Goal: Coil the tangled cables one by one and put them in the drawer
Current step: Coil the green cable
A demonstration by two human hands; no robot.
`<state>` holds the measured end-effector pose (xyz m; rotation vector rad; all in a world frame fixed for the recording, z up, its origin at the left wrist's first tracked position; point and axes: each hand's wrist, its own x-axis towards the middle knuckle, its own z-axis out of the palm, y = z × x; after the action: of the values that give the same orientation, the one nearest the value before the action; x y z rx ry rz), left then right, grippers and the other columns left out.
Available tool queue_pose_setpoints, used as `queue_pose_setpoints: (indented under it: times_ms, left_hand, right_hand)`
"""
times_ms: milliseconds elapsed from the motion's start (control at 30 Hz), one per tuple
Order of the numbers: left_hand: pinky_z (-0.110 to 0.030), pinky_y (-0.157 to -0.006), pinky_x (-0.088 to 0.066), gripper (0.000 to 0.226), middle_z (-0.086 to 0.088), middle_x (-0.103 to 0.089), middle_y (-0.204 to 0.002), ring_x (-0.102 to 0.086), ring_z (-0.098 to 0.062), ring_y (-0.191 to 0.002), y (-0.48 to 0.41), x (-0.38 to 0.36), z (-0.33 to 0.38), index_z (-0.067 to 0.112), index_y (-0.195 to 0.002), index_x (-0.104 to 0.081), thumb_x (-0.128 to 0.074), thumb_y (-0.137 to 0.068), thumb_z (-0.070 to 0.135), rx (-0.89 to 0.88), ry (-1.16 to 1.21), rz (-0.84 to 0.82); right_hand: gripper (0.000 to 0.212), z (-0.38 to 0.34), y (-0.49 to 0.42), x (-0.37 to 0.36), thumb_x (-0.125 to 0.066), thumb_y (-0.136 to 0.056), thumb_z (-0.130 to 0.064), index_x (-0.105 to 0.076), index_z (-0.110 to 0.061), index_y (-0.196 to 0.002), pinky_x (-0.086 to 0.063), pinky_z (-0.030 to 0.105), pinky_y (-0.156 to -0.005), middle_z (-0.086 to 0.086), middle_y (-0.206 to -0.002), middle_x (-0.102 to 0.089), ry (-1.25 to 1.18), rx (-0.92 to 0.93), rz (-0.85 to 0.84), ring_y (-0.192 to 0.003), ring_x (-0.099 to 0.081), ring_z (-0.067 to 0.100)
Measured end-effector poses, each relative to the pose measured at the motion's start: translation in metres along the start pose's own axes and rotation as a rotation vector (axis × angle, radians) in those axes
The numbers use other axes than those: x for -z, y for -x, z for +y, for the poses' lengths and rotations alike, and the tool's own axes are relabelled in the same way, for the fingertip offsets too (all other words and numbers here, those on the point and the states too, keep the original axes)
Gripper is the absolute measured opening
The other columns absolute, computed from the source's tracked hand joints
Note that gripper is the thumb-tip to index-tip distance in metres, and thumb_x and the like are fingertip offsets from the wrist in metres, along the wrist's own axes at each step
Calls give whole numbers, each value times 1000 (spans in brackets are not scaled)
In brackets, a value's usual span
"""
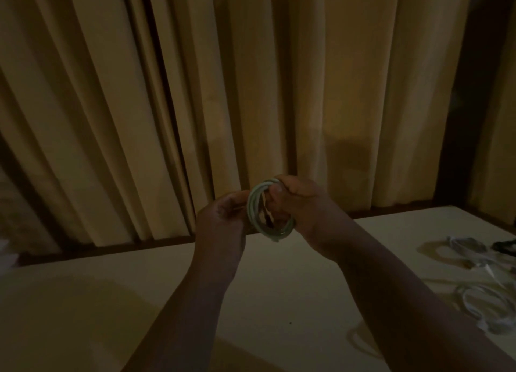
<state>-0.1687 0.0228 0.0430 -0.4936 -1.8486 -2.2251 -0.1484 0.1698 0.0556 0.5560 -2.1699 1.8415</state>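
Coiling looks nearly done. Coil (252, 209) is held above table (279, 287), centre. Right hand (298, 204) is curled round its right side. Left hand (223, 218) is against its left edge, grip unclear. Next, likely: tuck the end and find the drawer, which is not in view.

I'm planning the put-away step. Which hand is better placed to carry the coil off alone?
Likely the right hand: its fingers curl round the top of the coil and through its middle. The left hand only meets the coil's side; its hold is unclear.
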Motion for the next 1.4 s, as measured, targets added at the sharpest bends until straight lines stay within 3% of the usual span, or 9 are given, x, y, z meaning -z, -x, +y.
queue_pose_setpoints:
  times_ms: [200, 333, 533, 733, 867, 1000, 1133, 1267, 1400]
  left_hand:
    - [-40, -76, -61, 23, -17, -75, -102, -73, -30, -94, 7, -2, 5, 6, -103, -75, -55, -99, 18, 123, 206, -110]
    - [-43, -81, -60, 46, -7, -77, -102, -75, -22, -95, 9, -6, 3, 16, -127, -61, -70, -82, 16, 75, 112, -77]
    - [-39, -89, -50, 41, -2, -77, -105, -71, -23, -99, 7, -7, -6, 26, -125, -64, -67, -86, 13, 262, 245, -50]
    - [-49, -94, -50, 46, -16, -69, -119, -64, -34, -108, 7, -5, -10, 7, -125, -66, -68, -81, 22, 393, 434, -132]
    - [-42, -87, -59, 41, -6, -74, -114, -71, -23, -104, 9, -7, -8, 18, -121, -67, -74, -81, 13, 161, 103, -118]
    - [-29, -85, -59, 34, 14, -66, -116, -65, -2, -104, 6, -4, -12, 35, -120, -69, -69, -92, 17, -115, -373, -63]
    - [-21, -83, -52, 42, 10, -55, -112, -59, -5, -99, -1, 5, -7, 37, -133, -62, -66, -93, 25, -167, -693, -122]
    - [-17, -68, -48, 41, 3, -71, -107, -65, -9, -90, 2, 8, 0, 29, -129, -68, -65, -89, 21, -156, -738, -118]
    - [-41, -70, -62, 23, 0, -75, -81, -71, -17, -76, 5, 10, 6, 27, -101, -79, -68, -85, 15, -86, -648, -132]
  right_hand:
    - [27, -7, 3, 1, -39, -109, -29, -56, -26, -88, -44, 13, -58, -11, -77, -56, 211, 68, 143, -62, -55, -9]
    - [25, -4, 2, -1, -37, -109, -27, -52, -25, -88, -42, 7, -51, -6, -82, -55, 253, 50, 168, -60, -54, -14]
    - [20, 7, 1, -5, -37, -109, -31, -53, -24, -100, -48, 15, -61, -4, -92, -60, 374, 13, 177, -80, -62, 3]
    - [14, 8, 2, -8, -38, -108, -28, -51, -25, -103, -51, 20, -63, -5, -92, -60, 505, 30, 134, -80, -63, 9]
    - [14, 10, 2, -7, -39, -108, -29, -51, -22, -105, -58, 27, -69, -1, -96, -62, 498, -2, 116, -83, -64, 12]
    - [14, 9, 2, -6, -37, -109, -29, -48, -24, -103, -42, 8, -53, -8, -88, -56, 527, 5, 168, -74, -57, 4]
    - [12, 9, 1, -6, -40, -108, -26, -46, -23, -97, -39, 6, -48, -7, -82, -52, 597, 12, 167, -66, -52, 3]
    - [9, 11, 0, -10, -48, -105, -21, -44, -27, -99, -39, 12, -50, -8, -84, -54, 662, -11, 117, -69, -56, 4]
    - [12, 10, -1, -10, -53, -102, -17, -45, -26, -100, -55, 27, -69, -6, -94, -56, 703, -39, 40, -82, -61, 11]
